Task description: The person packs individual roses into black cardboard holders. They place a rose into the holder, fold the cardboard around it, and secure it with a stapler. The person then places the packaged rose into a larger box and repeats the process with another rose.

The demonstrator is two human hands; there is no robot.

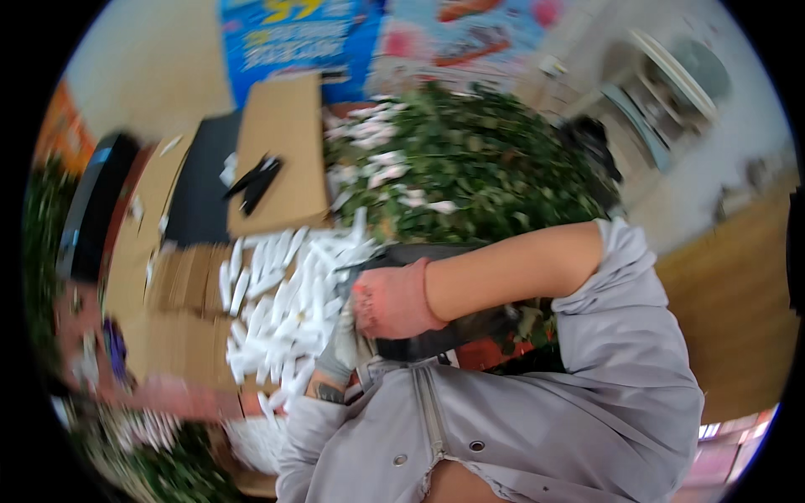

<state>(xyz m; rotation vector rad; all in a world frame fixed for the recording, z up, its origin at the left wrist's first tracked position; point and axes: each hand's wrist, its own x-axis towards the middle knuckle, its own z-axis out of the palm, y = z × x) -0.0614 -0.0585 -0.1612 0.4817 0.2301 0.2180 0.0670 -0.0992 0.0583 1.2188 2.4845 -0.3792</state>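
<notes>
My right hand, in a reddish-pink knit glove, reaches across in front of my body. Just beside and partly beneath it is my left hand in a pale grey glove. The fingers of both hands are blurred or hidden, so whatever they hold cannot be made out. A heap of white tubular sleeves lies directly left of the hands. Black sheeting shows under my right wrist. Beyond my right forearm is a large pile of leafy green stems, with several pale pink-and-white wrapped heads along its left side.
A black hand tool rests on a cardboard box. Flattened cardboard covers the red tabletop at left, near a long black object. More stems lie low at left. A pale chair-like object stands at upper right.
</notes>
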